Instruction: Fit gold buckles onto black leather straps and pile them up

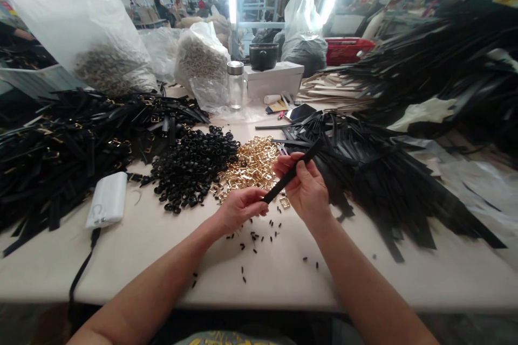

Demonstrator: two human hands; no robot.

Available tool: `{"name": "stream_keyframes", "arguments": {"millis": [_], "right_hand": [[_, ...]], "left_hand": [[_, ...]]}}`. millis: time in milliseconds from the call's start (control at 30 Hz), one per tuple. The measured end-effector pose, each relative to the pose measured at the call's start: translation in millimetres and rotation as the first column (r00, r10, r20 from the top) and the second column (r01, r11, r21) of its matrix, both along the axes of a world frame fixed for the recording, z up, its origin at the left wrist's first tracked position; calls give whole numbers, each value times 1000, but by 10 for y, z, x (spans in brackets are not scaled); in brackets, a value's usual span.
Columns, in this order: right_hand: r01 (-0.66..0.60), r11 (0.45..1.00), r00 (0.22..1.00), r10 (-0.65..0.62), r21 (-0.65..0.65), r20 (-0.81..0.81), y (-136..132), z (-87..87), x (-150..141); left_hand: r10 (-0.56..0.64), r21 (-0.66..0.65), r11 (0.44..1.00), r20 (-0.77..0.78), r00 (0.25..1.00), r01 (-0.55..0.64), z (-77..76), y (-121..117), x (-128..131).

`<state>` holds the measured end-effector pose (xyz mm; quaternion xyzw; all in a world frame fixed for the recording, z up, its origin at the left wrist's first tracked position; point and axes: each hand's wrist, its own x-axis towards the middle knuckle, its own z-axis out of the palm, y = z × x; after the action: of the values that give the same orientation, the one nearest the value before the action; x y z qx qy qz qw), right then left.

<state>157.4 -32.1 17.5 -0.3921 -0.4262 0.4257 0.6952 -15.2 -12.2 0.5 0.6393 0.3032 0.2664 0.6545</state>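
Observation:
A black strap (292,171) runs slantwise between both hands above the white table (162,248). My right hand (306,187) is closed round its middle and upper part. My left hand (242,208) pinches its lower end. Just behind the hands lies a heap of gold metal buckles (253,164), and one loose buckle (285,202) rests on the table under the strap. A mound of black rings (192,164) sits to the left of the buckles. Small black bits (254,237) are scattered on the table below my hands.
Piles of black straps lie at the left (60,145) and right (384,172). A white device (107,199) with a black cable sits at left. Behind stand plastic bags of parts (202,59), a glass jar (235,85), a white box (275,78) and a phone (300,112).

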Motion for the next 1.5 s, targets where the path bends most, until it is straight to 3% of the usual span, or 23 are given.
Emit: {"name": "stream_keyframes", "arguments": {"millis": [67,133,200,233,300,367,400,467,567,667,1133,1233,1300,1333,1367,1433,1500], "right_hand": [[98,995,994,-98,-9,54,66,-59,84],[305,951,933,-308,47,186,110,-79,197],[490,850,763,-525,191,378,117,-57,292],[504,823,668,-564,262,485,107,-37,315],[345,877,539,-477,335,694,73,-6,298],[55,958,458,-274,280,846,43,-12,216],[-59,969,425,-192,239,885,36,-31,167],[-150,972,411,-107,183,905,35,-85,89],[-130,979,465,-79,157,882,46,-148,57],[-137,977,469,-83,165,879,43,-156,74],[-116,979,217,-141,169,966,0,-185,23],[-117,974,208,-170,197,963,-2,-196,22],[-112,974,202,-174,199,964,-1,-209,23],[-115,974,200,-170,196,965,1,-217,26],[-118,975,199,-164,190,966,3,-226,29],[-124,977,204,-146,174,968,8,-245,37],[-116,981,220,-125,153,967,14,-263,44]], "left_hand": [[69,-108,992,20,997,-66,-22,42,-8],[137,-175,976,15,990,-132,-25,92,-25],[188,-226,957,-3,982,-183,-24,136,-45],[201,-254,947,-9,980,-197,-24,154,-56],[214,-313,927,-8,977,-206,-30,183,-76],[216,-365,910,13,976,-196,-37,205,-97],[213,-387,903,26,977,-187,-39,214,-107],[210,-424,889,44,977,-172,-35,230,-125],[213,-476,864,53,976,-163,-14,244,-141],[211,-510,847,64,975,-149,5,244,-140],[154,-547,833,75,985,-88,-30,229,-140],[163,-396,907,21,986,-142,-16,204,-119],[205,-127,970,-19,979,-206,4,189,-106],[222,56,974,-28,975,-220,16,186,-102],[230,242,946,-30,973,-217,26,186,-102],[216,532,830,-27,976,-169,39,195,-107],[197,679,723,-20,980,-131,37,212,-118]]}}
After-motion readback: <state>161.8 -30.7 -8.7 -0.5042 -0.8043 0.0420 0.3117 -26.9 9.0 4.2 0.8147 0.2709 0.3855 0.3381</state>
